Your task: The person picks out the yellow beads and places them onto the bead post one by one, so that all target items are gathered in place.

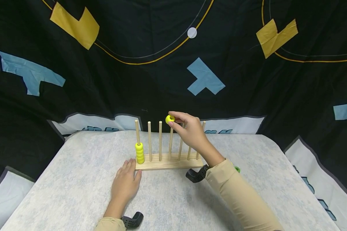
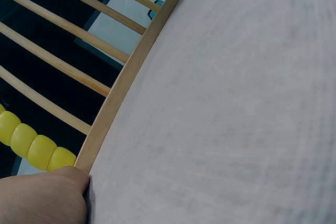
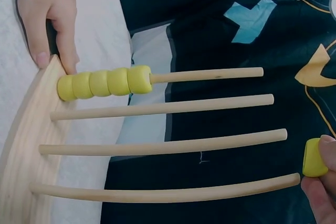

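Note:
A wooden peg stand (image 1: 167, 165) with several upright pegs sits on the table. Several yellow beads (image 1: 139, 154) are stacked on its leftmost peg, which rises bare above them. My left hand (image 1: 125, 182) rests against the left end of the base, thumb at the front edge and fingers extended along the side. Between thumb and fingertips, my right hand (image 1: 192, 131) pinches a single yellow bead (image 1: 169, 119) near the top of the fourth peg from the left. In the right wrist view that bead (image 3: 313, 157) appears just beyond the peg's tip (image 3: 295, 180), apart from it.
A small green object (image 1: 237, 169) lies to the right, mostly hidden behind the right sleeve (image 1: 240, 192). The pale table (image 1: 84, 173) extends around the stand. Behind it hangs a dark patterned cloth (image 1: 150, 86). A black wrist device (image 1: 197, 175) sits on the right wrist.

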Available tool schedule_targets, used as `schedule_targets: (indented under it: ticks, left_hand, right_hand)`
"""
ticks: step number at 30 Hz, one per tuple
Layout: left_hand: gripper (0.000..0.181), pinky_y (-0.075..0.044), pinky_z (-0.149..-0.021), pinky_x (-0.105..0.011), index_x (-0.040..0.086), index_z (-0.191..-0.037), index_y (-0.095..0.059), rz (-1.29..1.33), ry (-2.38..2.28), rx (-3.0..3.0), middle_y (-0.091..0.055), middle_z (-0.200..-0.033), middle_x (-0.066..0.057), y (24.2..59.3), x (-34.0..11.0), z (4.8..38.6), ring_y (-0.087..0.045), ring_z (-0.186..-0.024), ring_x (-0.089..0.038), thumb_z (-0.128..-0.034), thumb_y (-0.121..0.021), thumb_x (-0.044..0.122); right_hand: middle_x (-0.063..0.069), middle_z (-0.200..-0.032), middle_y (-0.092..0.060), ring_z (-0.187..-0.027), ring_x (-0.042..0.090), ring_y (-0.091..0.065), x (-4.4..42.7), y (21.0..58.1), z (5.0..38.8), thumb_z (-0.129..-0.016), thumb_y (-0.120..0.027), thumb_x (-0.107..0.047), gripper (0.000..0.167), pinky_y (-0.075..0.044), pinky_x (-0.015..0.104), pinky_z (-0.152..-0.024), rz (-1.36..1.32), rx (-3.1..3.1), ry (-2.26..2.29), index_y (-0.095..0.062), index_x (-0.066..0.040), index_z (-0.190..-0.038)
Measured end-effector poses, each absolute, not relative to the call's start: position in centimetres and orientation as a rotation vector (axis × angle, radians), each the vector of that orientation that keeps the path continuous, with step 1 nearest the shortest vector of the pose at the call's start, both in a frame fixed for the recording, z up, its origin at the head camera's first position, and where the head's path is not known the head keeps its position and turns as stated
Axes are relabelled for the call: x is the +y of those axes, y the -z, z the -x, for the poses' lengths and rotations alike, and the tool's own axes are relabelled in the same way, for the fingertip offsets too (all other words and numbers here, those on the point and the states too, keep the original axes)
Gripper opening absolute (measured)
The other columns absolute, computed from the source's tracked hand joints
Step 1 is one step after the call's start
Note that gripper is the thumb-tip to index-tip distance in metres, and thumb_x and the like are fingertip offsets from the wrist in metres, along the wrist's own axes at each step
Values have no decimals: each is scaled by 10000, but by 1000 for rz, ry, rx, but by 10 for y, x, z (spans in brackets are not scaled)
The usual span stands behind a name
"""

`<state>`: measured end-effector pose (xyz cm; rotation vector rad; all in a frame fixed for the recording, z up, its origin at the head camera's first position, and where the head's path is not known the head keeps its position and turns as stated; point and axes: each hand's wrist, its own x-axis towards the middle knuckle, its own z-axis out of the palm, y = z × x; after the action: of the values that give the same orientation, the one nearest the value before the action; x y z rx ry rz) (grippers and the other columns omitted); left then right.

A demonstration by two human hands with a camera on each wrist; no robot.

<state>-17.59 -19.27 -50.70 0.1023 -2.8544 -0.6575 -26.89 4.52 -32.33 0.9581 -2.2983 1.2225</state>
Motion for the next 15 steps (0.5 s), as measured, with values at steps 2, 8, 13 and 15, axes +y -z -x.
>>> schedule_targets:
  ticks: [2, 8, 13, 15]
  left_hand:
    - [625, -194, -1237, -540, -39, -1516, -328, -107, 660, -2859, -324, -1590, -211, 507, -193, 176, -247, -1505, -390, -1033, -471, 331]
    - [623, -199, -1238, -534, -37, -1515, -332, -111, 662, -2862, -326, -1589, -209, 507, -192, 175, -248, -1505, -389, -1032, -469, 332]
    - [619, -201, -1237, -533, -38, -1514, -335, -110, 658, -2856, -329, -1588, -210, 506, -192, 175, -251, -1504, -388, -1032, -467, 328]
    - [619, -200, -1237, -534, -40, -1513, -335, -109, 659, -2855, -328, -1587, -211, 506, -192, 175, -252, -1504, -390, -1032, -467, 327]
  right_hand:
    - [76, -1269, -689, -1073, 171, -701, 43, 321, 271, -930, -709, -158, 378, -597, 254, -870, -954, -2311, -1238, -652, -58, -1290]
    - [69, -1283, -682, -1094, 165, -693, 37, 319, 274, -936, -700, -164, 384, -590, 265, -896, -937, -2341, -1292, -645, -86, -1308]
    - [64, -1288, -680, -1109, 179, -687, 28, 318, 275, -937, -699, -165, 385, -587, 246, -895, -942, -2347, -1302, -643, -91, -1311]
    - [66, -1282, -684, -1104, 183, -691, 24, 317, 276, -935, -702, -163, 383, -585, 234, -893, -950, -2344, -1292, -646, -90, -1306]
